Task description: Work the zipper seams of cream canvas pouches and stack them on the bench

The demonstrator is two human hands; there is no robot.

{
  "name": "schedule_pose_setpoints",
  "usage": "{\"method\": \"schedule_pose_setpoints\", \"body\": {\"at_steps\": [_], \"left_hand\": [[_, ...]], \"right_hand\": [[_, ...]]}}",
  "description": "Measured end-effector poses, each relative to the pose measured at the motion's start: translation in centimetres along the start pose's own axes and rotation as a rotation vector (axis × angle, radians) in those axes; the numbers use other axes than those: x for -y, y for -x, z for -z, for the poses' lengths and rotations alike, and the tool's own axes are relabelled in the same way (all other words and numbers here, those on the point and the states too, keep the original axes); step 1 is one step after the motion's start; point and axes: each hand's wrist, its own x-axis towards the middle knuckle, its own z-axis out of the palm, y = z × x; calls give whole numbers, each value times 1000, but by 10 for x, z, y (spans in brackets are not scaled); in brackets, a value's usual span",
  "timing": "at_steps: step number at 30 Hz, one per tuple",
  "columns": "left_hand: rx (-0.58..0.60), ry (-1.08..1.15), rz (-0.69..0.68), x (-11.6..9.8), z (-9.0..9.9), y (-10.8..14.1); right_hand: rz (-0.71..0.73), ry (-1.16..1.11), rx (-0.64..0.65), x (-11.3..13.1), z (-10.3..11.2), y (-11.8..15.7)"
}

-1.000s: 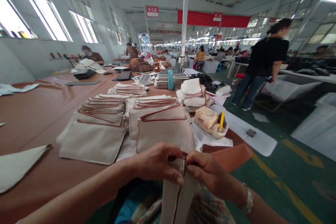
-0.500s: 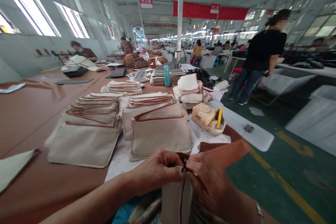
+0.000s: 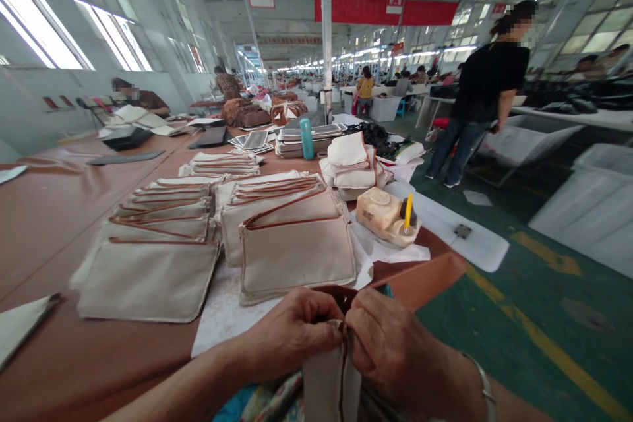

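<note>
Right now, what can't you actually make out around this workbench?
All in the head view:
- Right hand: its fingertips, hidden behind its knuckles.
- Brown-seamed cream piece in both hands: lower end, cut off by the bottom edge.
- Cream panel at far left: cut off by the left edge.
- Stained plastic container: marking, blurred.
- Distant orange banner: lettering, too small.

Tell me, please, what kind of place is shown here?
Probably a factory workshop for sewn goods: rows of cream fabric pouches with brown edging cover a brown-covered table, red signs and a long red banner hang overhead, and people sit along worktables far back.
</note>
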Motion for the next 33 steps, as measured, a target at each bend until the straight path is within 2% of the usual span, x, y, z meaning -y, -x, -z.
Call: {"method": "schedule_pose_setpoints", "body": {"at_steps": [5, 7, 10, 12, 16, 20, 28, 31, 33], "left_hand": [[77, 133, 40, 3, -4, 4], [46, 143, 47, 4, -4, 6], [-63, 179, 55, 6, -4, 6], [-108, 214, 75, 8, -5, 6], [-143, 249, 107, 12, -7, 7], [-146, 242, 114, 13, -8, 9], [-90, 35, 42, 19, -10, 11], [-1, 6, 36, 14, -10, 10], [73, 11, 35, 10, -9, 10]], "right_hand": [[-361, -253, -5, -29, 16, -6], [-392, -322, -12, -27, 20, -3], [-272, -362, -86, -9, 17, 5], [-157, -300, -124, 4, 10, 11], [-71, -152, -136, 15, -4, 18], [-11, -90, -117, 17, -7, 15], [79, 70, -25, 20, 1, 4], [140, 36, 19, 13, 3, -1], [120, -53, 66, 6, 4, -4]]}}
